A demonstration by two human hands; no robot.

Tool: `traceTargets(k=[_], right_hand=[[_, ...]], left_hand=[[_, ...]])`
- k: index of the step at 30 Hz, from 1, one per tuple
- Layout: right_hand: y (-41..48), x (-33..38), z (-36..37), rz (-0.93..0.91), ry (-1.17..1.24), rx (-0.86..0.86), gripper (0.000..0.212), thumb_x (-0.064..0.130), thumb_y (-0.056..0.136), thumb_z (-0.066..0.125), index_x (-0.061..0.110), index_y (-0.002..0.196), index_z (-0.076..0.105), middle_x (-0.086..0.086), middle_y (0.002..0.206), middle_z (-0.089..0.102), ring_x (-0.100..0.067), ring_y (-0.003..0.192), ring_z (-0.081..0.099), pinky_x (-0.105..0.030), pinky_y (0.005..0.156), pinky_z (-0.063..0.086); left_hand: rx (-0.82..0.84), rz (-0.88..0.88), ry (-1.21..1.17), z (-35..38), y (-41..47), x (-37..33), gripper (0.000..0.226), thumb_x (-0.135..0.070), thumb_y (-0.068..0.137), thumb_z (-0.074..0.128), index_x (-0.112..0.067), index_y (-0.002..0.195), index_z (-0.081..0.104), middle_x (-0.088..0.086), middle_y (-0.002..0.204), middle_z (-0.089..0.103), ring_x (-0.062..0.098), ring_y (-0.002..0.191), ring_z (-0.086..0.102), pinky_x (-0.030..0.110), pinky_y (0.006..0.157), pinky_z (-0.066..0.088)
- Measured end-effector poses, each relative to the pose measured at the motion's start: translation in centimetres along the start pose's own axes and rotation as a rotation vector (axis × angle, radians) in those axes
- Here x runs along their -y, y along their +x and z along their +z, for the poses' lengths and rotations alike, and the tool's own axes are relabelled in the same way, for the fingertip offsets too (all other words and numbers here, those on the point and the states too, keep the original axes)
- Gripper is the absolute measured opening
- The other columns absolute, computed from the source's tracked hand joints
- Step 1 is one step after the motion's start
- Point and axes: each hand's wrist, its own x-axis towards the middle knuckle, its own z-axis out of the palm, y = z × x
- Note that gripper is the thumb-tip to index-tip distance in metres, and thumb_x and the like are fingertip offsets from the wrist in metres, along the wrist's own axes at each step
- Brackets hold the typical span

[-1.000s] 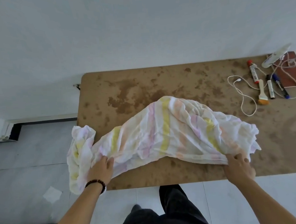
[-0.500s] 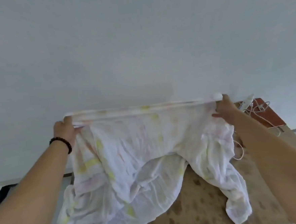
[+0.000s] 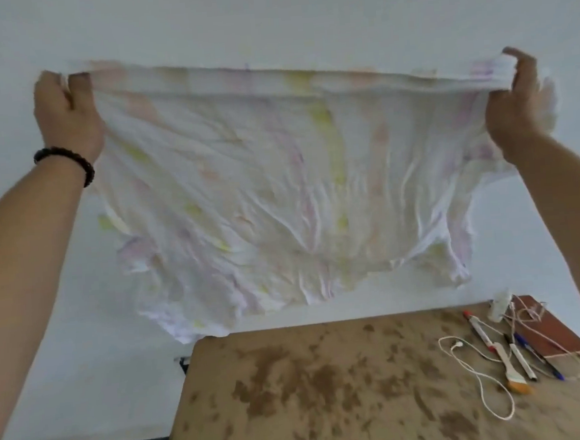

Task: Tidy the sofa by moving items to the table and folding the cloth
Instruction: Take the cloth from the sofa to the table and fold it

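A thin white cloth [image 3: 280, 193] with faint yellow and pink stripes hangs spread out in the air, above and beyond the brown stained table [image 3: 329, 406]. My left hand [image 3: 66, 115], with a dark bead bracelet on the wrist, grips the cloth's upper left corner. My right hand [image 3: 513, 101] grips the upper right corner. The top edge is stretched taut between both hands. The lower edge hangs crumpled, clear of the tabletop.
At the table's right end lie a white cable [image 3: 478, 375], a marker with a red cap [image 3: 478, 332], a small brush [image 3: 512, 372], pens [image 3: 531, 354], a brown notebook [image 3: 550, 332] and a white device [image 3: 498, 305]. A white wall stands behind. The floor shows at lower left.
Both hands have lifted the cloth off the table, raised it high and pulled it wide apart, so it now hangs spread in the air. The view has tilted upward.
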Motion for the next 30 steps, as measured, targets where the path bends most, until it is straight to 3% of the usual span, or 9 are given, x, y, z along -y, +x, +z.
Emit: traceTargets(k=[4,6,8,10,13,17,20,27,30], right_hand=[[-5.9,-1.4,-1.2,0.075,-0.064,0.053,0.052,0.024,0.093,0.037,0.033,0.143,0.044,-0.016,0.142,0.048,-0.023,0.136,0.039,-0.024,0.108,0.026],[-9.8,-4.2,-1.4,0.110,-0.097,0.106,0.060,0.030,0.082,0.035,0.031,0.140,0.048,-0.018,0.138,0.051,-0.028,0.136,0.038,-0.034,0.114,0.028],[-14.4,-7.8,-1.7,0.196,-0.141,0.193,0.062,0.029,0.078,0.035,0.026,0.138,0.051,-0.019,0.135,0.055,-0.034,0.132,0.044,-0.042,0.111,0.035],[-19.4,-11.7,-2.1,0.312,-0.217,0.281,0.054,0.027,0.084,0.041,0.023,0.136,0.054,-0.018,0.133,0.059,-0.036,0.124,0.052,-0.046,0.103,0.042],[-26.7,-17.2,-3.3,0.413,-0.372,0.370,0.055,0.030,0.078,0.044,0.020,0.129,0.061,-0.017,0.125,0.065,-0.036,0.108,0.060,-0.045,0.090,0.048],[-34.4,-23.1,-5.8,0.550,-0.595,0.551,0.042,0.015,0.095,0.049,0.012,0.136,0.057,-0.025,0.132,0.059,-0.043,0.120,0.054,-0.047,0.096,0.044],[-40.1,-26.4,-7.7,0.641,-0.716,0.690,0.043,0.017,0.095,0.052,0.015,0.138,0.056,-0.022,0.134,0.059,-0.041,0.119,0.056,-0.044,0.095,0.046],[-52.1,-30.6,-10.6,0.871,-0.849,0.857,0.055,0.011,0.087,0.062,0.009,0.141,0.052,-0.024,0.141,0.053,-0.042,0.130,0.048,-0.042,0.106,0.040],[-55.2,-31.8,-12.1,0.904,-0.894,0.922,0.051,0.014,0.092,0.059,0.003,0.140,0.049,-0.028,0.138,0.054,-0.046,0.126,0.050,-0.044,0.103,0.040]], left_hand=[[0.078,0.109,0.112,-3.6,-5.3,1.9,0.031,-0.040,0.096,0.041,-0.036,0.070,0.026,-0.019,0.076,0.029,0.022,0.087,0.047,0.037,0.087,0.036],[0.183,0.179,0.133,-4.6,-9.3,5.1,0.022,-0.034,0.096,0.046,-0.033,0.075,0.039,-0.009,0.075,0.039,0.036,0.106,0.051,0.034,0.103,0.031],[0.342,0.092,0.177,-5.6,-14.9,9.3,0.020,-0.021,0.097,0.056,-0.004,0.086,0.058,0.017,0.092,0.057,0.041,0.130,0.041,0.029,0.110,0.023],[0.489,0.002,0.224,-6.9,-21.2,13.4,0.020,-0.009,0.094,0.061,0.010,0.093,0.060,0.027,0.114,0.059,0.043,0.139,0.030,0.032,0.109,0.025],[0.684,-0.096,0.306,-9.4,-30.5,17.9,0.020,-0.009,0.093,0.062,0.010,0.087,0.064,0.025,0.124,0.058,0.041,0.141,0.028,0.045,0.108,0.032],[0.899,-0.218,0.399,-13.5,-41.9,21.3,0.019,-0.013,0.095,0.059,0.001,0.083,0.061,0.020,0.131,0.054,0.034,0.146,0.019,0.050,0.106,0.039],[1.064,-0.202,0.520,-16.9,-49.4,22.9,0.017,-0.016,0.097,0.057,-0.002,0.096,0.065,0.019,0.134,0.051,0.036,0.147,0.015,0.048,0.114,0.030],[1.367,-0.166,0.712,-25.2,-60.9,24.8,0.013,-0.014,0.088,0.065,-0.006,0.093,0.075,0.021,0.109,0.066,0.038,0.130,0.041,0.044,0.114,0.030],[1.486,-0.260,0.778,-28.3,-63.2,23.8,0.029,-0.018,0.097,0.055,-0.012,0.123,0.066,0.018,0.143,0.049,0.039,0.145,0.024,0.046,0.119,0.025]])
